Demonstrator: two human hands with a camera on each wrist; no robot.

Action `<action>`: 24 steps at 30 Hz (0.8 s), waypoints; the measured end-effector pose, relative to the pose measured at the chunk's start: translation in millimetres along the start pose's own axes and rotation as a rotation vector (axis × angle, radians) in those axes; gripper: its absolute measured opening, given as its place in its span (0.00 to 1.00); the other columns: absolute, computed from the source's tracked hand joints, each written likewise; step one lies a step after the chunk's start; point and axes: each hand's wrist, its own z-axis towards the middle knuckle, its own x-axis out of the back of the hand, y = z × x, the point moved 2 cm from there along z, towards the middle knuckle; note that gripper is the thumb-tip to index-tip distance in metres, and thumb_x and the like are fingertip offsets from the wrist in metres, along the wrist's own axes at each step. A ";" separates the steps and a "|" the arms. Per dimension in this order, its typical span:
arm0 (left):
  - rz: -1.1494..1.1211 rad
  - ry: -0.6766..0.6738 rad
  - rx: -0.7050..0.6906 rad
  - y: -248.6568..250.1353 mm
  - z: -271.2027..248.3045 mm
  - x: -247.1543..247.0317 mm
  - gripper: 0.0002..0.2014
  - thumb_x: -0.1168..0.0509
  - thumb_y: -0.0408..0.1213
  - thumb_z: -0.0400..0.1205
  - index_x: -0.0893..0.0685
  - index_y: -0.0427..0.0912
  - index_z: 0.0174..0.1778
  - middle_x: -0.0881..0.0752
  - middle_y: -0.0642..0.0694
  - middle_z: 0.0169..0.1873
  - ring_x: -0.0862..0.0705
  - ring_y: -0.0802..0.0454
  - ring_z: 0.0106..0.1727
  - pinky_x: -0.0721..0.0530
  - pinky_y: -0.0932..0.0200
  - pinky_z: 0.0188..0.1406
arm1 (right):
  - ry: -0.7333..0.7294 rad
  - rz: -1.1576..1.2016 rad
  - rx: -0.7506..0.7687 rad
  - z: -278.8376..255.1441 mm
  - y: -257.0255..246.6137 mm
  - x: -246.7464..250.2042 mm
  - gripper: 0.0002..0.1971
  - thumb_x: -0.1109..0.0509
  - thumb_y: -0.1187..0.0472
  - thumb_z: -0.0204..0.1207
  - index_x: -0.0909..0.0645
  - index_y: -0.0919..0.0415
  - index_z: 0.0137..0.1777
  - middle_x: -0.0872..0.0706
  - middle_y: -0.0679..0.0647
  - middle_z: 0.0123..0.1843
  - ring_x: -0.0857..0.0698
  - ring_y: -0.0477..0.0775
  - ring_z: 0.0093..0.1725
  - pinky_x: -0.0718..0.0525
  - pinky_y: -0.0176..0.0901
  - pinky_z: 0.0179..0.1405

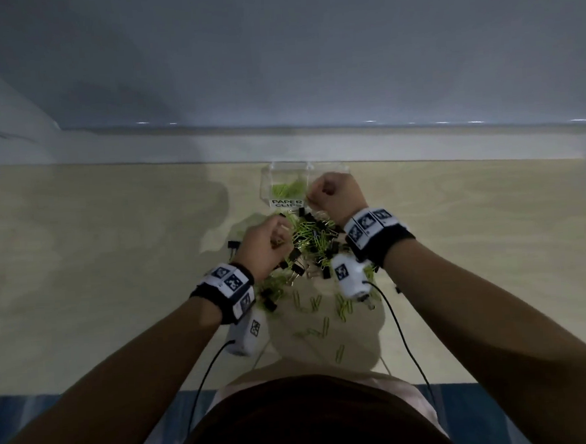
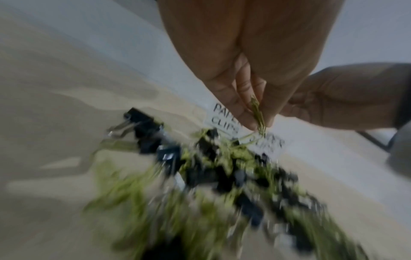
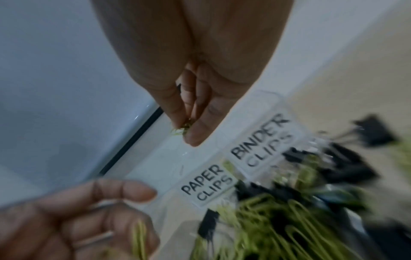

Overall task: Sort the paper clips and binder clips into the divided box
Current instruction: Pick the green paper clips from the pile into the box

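The work is at an early stage, I judge. The clear box [image 1: 284, 179] stands at the far side of the counter [image 1: 116, 267], close to the wall, and it has two labels: "PAPER CLIPS" and "BINDER CLIPS". In the paper-clip compartment some green paper clips [image 1: 291, 188] already lie. Whether the binder-clip compartment holds anything I cannot tell, because the right hand [image 1: 336, 193] covers it in the head view.

Most of the clips are not yet sorted. A mixed pile [image 1: 315, 239] of green paper clips and black binder clips lies on the counter just in front of the box, and loose paper clips are scattered nearer to the person. One binder clip [image 1: 233, 246] lies apart at the left of the pile.

The right hand's grip is narrow: thumb and fingers pinch a few green paper clips over the box. The left hand [image 1: 267, 245] is over the pile, and its fingers are curled round some green paper clips too.

The counter is pale, with a light wood look. Behind it there is a plain grey-blue wall with a white ledge. The light is dim, and both wrist views are blurred.
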 end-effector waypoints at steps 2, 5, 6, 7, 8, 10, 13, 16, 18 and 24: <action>-0.096 0.082 0.003 10.7 17.5 17.7 0.13 0.29 0.30 0.76 0.20 0.43 0.55 0.13 0.48 0.45 0.14 0.52 0.45 0.16 0.63 0.45 | 0.017 -0.122 0.017 23.3 -17.9 -10.4 0.05 0.31 0.63 0.74 0.16 0.57 0.37 0.10 0.53 0.36 0.11 0.52 0.39 0.10 0.51 0.43; -0.173 0.179 -0.013 24.0 49.6 37.5 0.13 0.29 0.27 0.75 0.19 0.38 0.54 0.13 0.42 0.44 0.14 0.49 0.43 0.14 0.60 0.44 | -0.010 -0.278 0.033 40.7 -32.5 -16.8 0.04 0.29 0.64 0.73 0.13 0.59 0.44 0.10 0.56 0.44 0.12 0.53 0.44 0.11 0.49 0.50; -0.187 0.199 -0.015 26.9 60.8 41.6 0.13 0.29 0.27 0.75 0.19 0.38 0.54 0.13 0.42 0.44 0.15 0.49 0.43 0.14 0.60 0.44 | 0.002 -0.306 0.044 40.3 -34.0 -14.6 0.05 0.29 0.65 0.73 0.13 0.60 0.47 0.10 0.57 0.46 0.12 0.54 0.45 0.12 0.49 0.51; -0.203 0.215 -0.007 29.1 71.4 43.9 0.13 0.29 0.27 0.75 0.19 0.38 0.53 0.13 0.42 0.44 0.15 0.50 0.42 0.15 0.60 0.43 | 0.029 -0.315 0.061 35.8 -34.2 -9.2 0.06 0.30 0.65 0.74 0.13 0.60 0.48 0.10 0.58 0.47 0.12 0.54 0.46 0.12 0.49 0.52; -0.210 0.230 0.010 30.7 81.1 43.9 0.12 0.29 0.27 0.75 0.19 0.39 0.53 0.13 0.43 0.43 0.16 0.51 0.42 0.15 0.60 0.42 | 0.061 -0.300 0.076 28.5 -31.3 -1.7 0.07 0.32 0.65 0.76 0.13 0.62 0.48 0.10 0.58 0.46 0.12 0.55 0.45 0.12 0.48 0.51; -0.137 0.266 0.032 32.4 98.1 41.4 0.10 0.30 0.28 0.76 0.18 0.39 0.52 0.13 0.44 0.43 0.16 0.52 0.40 0.18 0.63 0.38 | 0.119 -0.246 0.071 9.8 -15.4 15.3 0.07 0.34 0.65 0.78 0.14 0.64 0.48 0.10 0.57 0.45 0.12 0.54 0.43 0.13 0.43 0.49; 0.085 0.236 -0.005 34.5 113.1 34.5 0.07 0.34 0.28 0.78 0.17 0.38 0.51 0.13 0.44 0.46 0.15 0.50 0.43 0.16 0.61 0.42 | 0.174 -0.245 0.030 -23.9 28.5 43.2 0.07 0.34 0.66 0.77 0.14 0.63 0.47 0.10 0.56 0.43 0.13 0.52 0.41 0.13 0.42 0.46; 0.236 0.176 -0.092 36.5 110.9 28.9 0.08 0.35 0.28 0.78 0.16 0.37 0.52 0.14 0.42 0.51 0.16 0.46 0.51 0.17 0.55 0.52 | 0.160 -0.327 0.018 -53.7 74.3 60.8 0.07 0.33 0.69 0.74 0.13 0.62 0.43 0.10 0.58 0.41 0.14 0.54 0.38 0.12 0.50 0.44; 0.320 0.154 -0.163 39.6 95.7 14.2 0.07 0.36 0.33 0.80 0.17 0.40 0.51 0.15 0.46 0.51 0.18 0.50 0.51 0.20 0.57 0.52 | 0.115 -0.402 0.030 -74.0 96.8 68.2 0.08 0.34 0.71 0.73 0.13 0.63 0.42 0.11 0.60 0.40 0.15 0.58 0.38 0.13 0.52 0.44; 0.447 -0.320 -0.366 38.0 24.3 -63.3 0.06 0.37 0.40 0.82 0.17 0.46 0.51 0.19 0.53 0.49 0.23 0.58 0.47 0.17 0.56 0.54 | -0.057 -0.464 0.171 -110.9 117.9 59.4 0.10 0.31 0.70 0.67 0.13 0.59 0.45 0.16 0.57 0.44 0.15 0.59 0.38 0.14 0.49 0.39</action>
